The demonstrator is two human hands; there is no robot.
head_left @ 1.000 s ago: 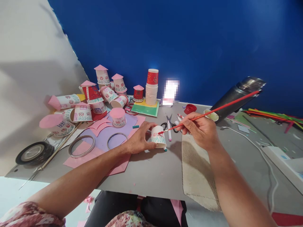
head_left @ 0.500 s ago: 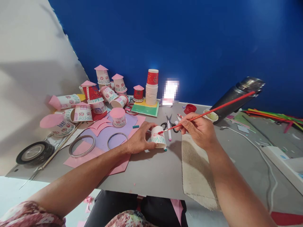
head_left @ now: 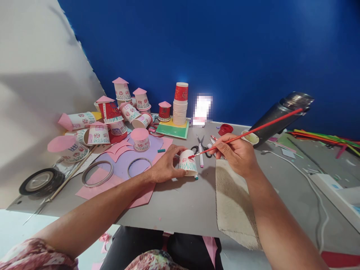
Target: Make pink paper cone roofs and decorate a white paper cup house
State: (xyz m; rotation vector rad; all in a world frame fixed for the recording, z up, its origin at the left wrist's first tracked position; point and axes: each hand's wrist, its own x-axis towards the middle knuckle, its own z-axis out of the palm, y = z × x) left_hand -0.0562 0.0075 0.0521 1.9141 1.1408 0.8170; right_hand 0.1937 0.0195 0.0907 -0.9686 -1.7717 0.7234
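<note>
My left hand (head_left: 168,165) grips a white paper cup (head_left: 186,166) by its sides, the cup upside down and a little tilted above the desk. Red blossom marks and a green grass-like line decorate its wall. In my right hand (head_left: 234,153) is a long red paintbrush (head_left: 261,129), pinched near its lower end. The brush's red-loaded tip is at the cup's wall, seemingly touching it. Behind the cup lie black-handled scissors (head_left: 200,141) and a white marker (head_left: 201,159). A green-ended pen tip shows under the cup.
Decorated cups with pink paper roofs (head_left: 102,133) crowd the left. A stack of paper cups (head_left: 180,108) stands at the back. A red paint pot (head_left: 225,129), a black thermos (head_left: 277,116), a beige cloth (head_left: 233,210), a white cable (head_left: 312,183) and tape rolls (head_left: 38,182) lie around.
Almost nothing differs. The brush tip stays at nearly the same spot on the cup, and my right hand has shifted only very slightly.
</note>
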